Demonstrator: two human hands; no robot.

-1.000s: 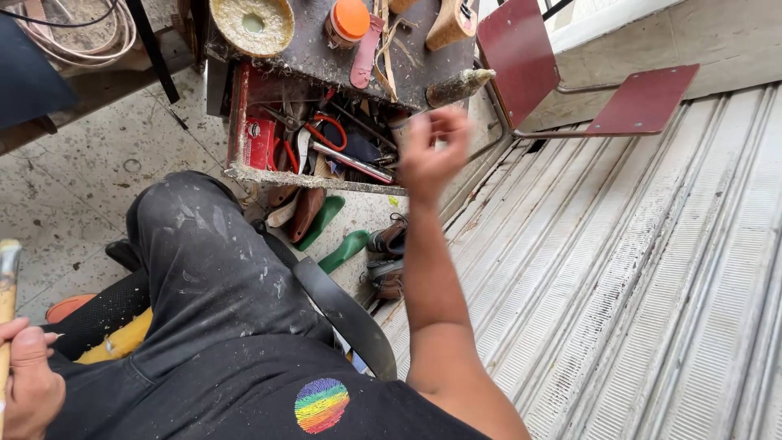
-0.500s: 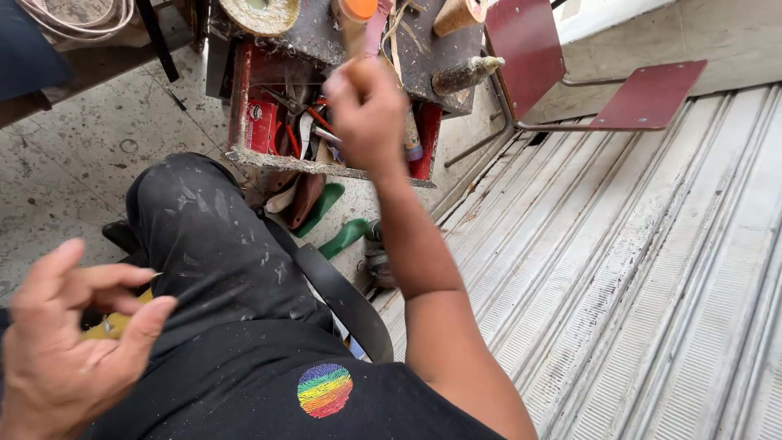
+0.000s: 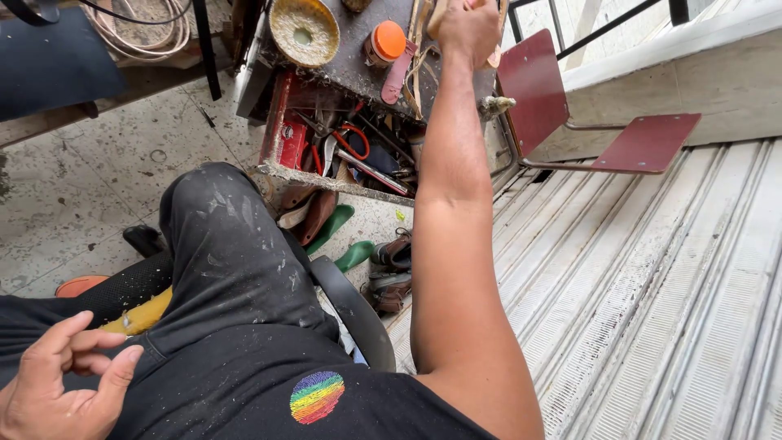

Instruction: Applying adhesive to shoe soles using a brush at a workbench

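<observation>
My right hand (image 3: 467,29) stretches far forward to the top of a small grimy workbench (image 3: 350,61), its fingers closed over a tan wooden piece (image 3: 437,15) at the bench's back edge. Beside it stand an orange-lidded jar (image 3: 386,41) and a round dish with yellowish residue (image 3: 303,31). Under the bench top, an open tray (image 3: 342,151) holds several tools and a red tin (image 3: 292,145). My left hand (image 3: 59,389) hovers at the bottom left over my lap, fingers loosely curled and apart, holding nothing.
My black, dust-speckled trouser leg (image 3: 236,261) fills the middle. Green shoe forms (image 3: 334,230) and worn shoes (image 3: 391,270) lie under the bench. A dark red chair (image 3: 607,130) stands to the right on a ribbed metal surface (image 3: 652,310). Coiled cable (image 3: 138,28) sits top left.
My left hand let go of the stick-like tool it held and now hangs empty. My right hand rose from the tool tray to the back of the bench top.
</observation>
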